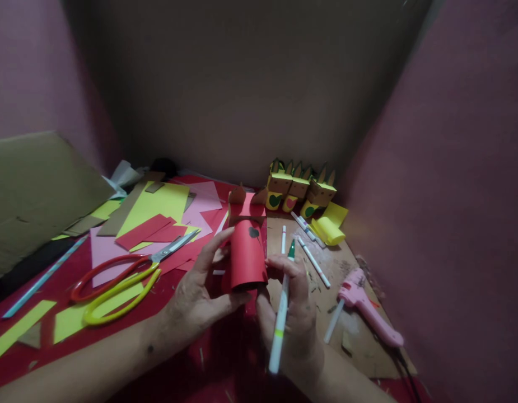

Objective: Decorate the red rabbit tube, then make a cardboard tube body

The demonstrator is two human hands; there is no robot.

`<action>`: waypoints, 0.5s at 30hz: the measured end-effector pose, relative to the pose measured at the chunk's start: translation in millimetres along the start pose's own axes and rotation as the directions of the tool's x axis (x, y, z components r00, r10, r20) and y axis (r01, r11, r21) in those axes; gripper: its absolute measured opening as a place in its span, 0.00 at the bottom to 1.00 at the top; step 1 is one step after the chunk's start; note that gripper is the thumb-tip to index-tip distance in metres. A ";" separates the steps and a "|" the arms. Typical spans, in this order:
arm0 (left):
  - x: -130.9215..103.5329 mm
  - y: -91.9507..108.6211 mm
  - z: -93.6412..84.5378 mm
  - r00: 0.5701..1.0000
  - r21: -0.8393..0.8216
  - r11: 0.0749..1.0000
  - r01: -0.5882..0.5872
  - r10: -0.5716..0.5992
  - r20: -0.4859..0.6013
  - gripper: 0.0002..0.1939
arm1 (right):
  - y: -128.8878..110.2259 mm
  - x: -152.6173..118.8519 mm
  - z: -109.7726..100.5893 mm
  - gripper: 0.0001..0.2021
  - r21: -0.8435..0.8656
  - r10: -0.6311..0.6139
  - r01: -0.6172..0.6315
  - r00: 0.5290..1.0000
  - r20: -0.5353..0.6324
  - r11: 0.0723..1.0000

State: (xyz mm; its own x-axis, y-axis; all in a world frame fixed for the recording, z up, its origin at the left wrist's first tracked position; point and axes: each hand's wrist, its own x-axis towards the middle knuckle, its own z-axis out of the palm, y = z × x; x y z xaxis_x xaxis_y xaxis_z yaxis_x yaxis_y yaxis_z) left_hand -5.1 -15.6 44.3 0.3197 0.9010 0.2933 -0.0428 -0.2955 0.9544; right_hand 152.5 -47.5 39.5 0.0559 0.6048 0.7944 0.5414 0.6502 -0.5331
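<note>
Both hands hold a red paper tube figure (247, 260) in the middle, its open end toward me and its boxy head with two brown ears pointing away. A small dark shape is drawn near the top of the tube. My left hand (204, 291) grips the left side, its thumb at the lower rim. My right hand (290, 305) touches the right side with thumb and finger, and a white marker (280, 322) with a green tip is tucked between its fingers, tip pointing up and away.
Scissors (153, 257) with red and yellow handles lie on coloured paper (158, 210) at the left. Several yellow figures (301, 190) stand at the back. A cardboard board (368, 350) at the right bears white markers (313, 262), a yellow roll (328, 230) and a pink glue gun (370, 313).
</note>
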 end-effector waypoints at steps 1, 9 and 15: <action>-0.6 1.6 -0.8 1.000 0.002 1.000 0.002 -0.002 0.019 0.40 | -0.3 -0.9 -0.1 0.24 -0.003 0.004 -0.004 1.000 0.011 1.000; -0.9 7.5 -3.6 0.993 -0.157 0.987 0.030 -0.012 0.119 0.40 | -1.7 -6.2 -1.4 0.26 -0.125 -0.077 0.080 0.997 0.023 0.989; -1.4 10.6 -6.9 0.983 -0.395 0.914 0.092 -0.021 0.181 0.45 | -4.3 -11.4 -1.1 0.26 -0.120 -0.112 0.116 0.993 0.043 0.986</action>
State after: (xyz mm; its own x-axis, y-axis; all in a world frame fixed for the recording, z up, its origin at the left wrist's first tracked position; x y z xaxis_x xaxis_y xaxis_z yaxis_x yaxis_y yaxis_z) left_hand -12.5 -17.8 54.4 0.4865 0.8347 0.2580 -0.3834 -0.0614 0.9215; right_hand 150.5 -57.8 33.1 -0.0414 0.5475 0.8358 0.6409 0.6563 -0.3982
